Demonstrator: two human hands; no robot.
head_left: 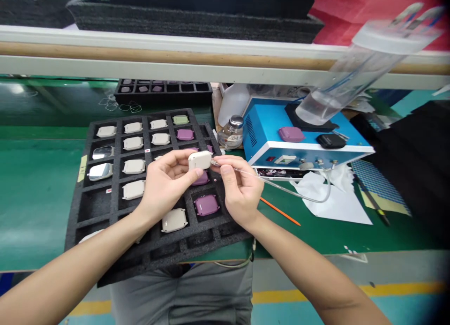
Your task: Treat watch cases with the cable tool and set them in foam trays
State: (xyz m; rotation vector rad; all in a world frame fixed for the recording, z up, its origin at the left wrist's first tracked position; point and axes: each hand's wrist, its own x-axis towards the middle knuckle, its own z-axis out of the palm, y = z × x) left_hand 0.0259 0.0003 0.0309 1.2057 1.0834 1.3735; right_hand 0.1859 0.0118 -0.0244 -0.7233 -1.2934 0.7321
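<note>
My left hand (pixel 163 179) pinches a cream watch case (pixel 199 161) between thumb and fingers, above the tray. At the case's right edge, my right hand (pixel 242 191) is closed on a thin metal-tipped tool (pixel 214 162) with a clear tube (pixel 281 189) running back from it. Its tip is close to the case; I cannot tell whether they touch. Below both hands lies a black foam tray (pixel 94 204) whose pockets hold several cream cases (pixel 133 166), purple ones such as this purple watch case (pixel 206 205), and a green case (pixel 181 119). My hands hide some of the pockets.
Right of the tray stands a blue control box (pixel 270 123), bearing a purple case (pixel 291 134), a black case (pixel 331 141) and a tilted clear cylinder (pixel 323 97). A glass bottle (pixel 231 132), an orange stick (pixel 280 211) and white paper (pixel 337 207) are nearby. A shelf (pixel 176 67) crosses behind.
</note>
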